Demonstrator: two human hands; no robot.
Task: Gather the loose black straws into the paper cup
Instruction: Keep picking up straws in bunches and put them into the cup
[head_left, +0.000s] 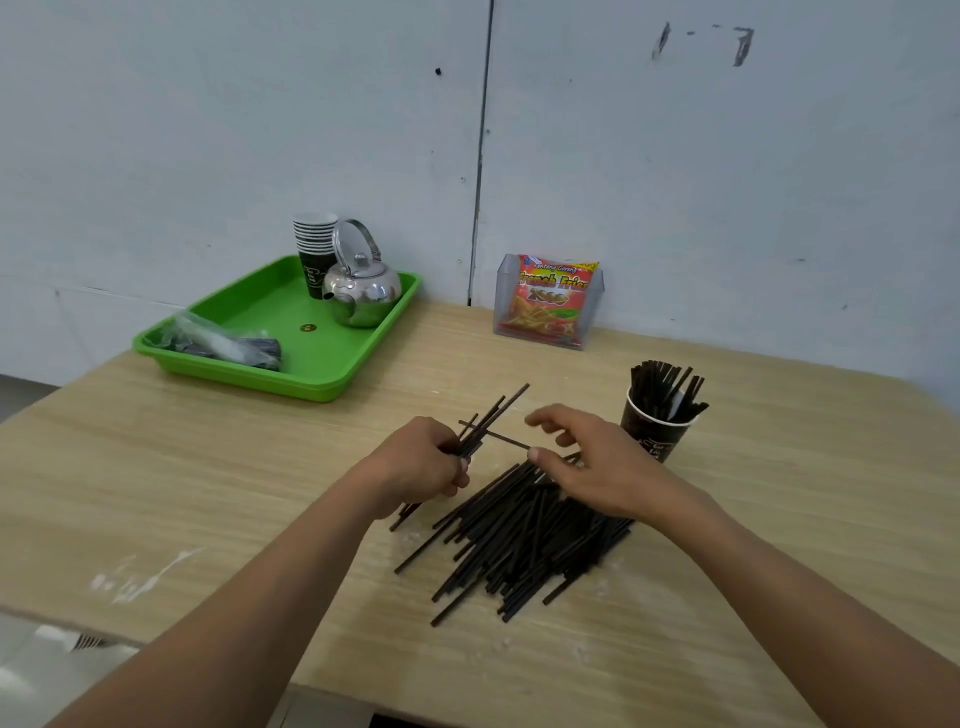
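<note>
A heap of loose black straws (524, 540) lies on the wooden table near its front edge. My left hand (421, 462) is shut on a small bundle of straws (493, 413) that sticks out up and to the right. My right hand (587, 462) hovers over the far end of the heap and pinches a single straw (501, 436) that crosses the bundle. A dark paper cup (657, 434) stands upright just right of my right hand, with several straws standing in it.
A green tray (270, 306) at the back left holds a metal kettle (361, 291), a stack of paper cups (314, 249) and a plastic bag (223, 340). A clear holder with a snack packet (550, 301) stands against the wall.
</note>
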